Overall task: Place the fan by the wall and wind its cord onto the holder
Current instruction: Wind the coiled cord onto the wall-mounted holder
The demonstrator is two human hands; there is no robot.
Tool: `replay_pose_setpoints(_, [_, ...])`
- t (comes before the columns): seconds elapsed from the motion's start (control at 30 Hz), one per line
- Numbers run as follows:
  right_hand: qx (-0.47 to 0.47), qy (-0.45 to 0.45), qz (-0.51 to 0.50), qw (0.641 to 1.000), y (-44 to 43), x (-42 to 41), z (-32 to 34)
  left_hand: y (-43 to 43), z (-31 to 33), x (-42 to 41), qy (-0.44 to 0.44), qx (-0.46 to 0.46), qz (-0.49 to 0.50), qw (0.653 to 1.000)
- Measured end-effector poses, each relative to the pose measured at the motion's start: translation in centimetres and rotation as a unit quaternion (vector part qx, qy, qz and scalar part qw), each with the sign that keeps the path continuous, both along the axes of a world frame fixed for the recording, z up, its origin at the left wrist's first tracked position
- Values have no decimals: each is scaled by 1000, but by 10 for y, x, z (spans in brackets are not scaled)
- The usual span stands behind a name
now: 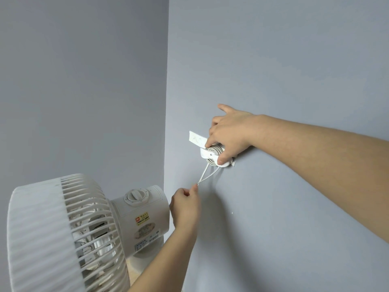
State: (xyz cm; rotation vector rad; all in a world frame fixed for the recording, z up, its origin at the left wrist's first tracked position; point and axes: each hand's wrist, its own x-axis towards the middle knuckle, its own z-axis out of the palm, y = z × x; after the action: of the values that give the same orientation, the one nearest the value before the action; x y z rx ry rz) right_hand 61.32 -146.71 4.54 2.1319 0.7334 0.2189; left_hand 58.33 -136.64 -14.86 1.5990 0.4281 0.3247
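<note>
Your right hand (228, 134) is curled closed over the coils on the round white plastic cord holder (216, 158) fixed to the grey-blue wall (294, 60), while your left hand (185, 204) pinches the thin white fan cord (203, 174) just below it. The cord is light, limp and probably slick, so grip it close to the spool (slack will spring off otherwise); its free run slants down-left from holder to fingers. The white round-grilled fan (69, 228) stands in the wall's corner.
</note>
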Motion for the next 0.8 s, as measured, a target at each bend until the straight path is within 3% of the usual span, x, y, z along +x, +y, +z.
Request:
replay_pose_setpoints(0.13, [2,-3,-1,1000,0,2,0,1,22,15,54,-191,-2,980])
replay_pose_setpoints(0.2, [-1,-6,-1,1000,0,3,0,4,30,23,72,-231,-1,970])
replay_pose_setpoints(0.5, [34,16,-4,999,-2,4,1,8,54,44,59,-138,6,989])
replay_pose_setpoints(0.8, [50,15,-3,999,-3,5,0,7,80,62,44,-139,-65,987])
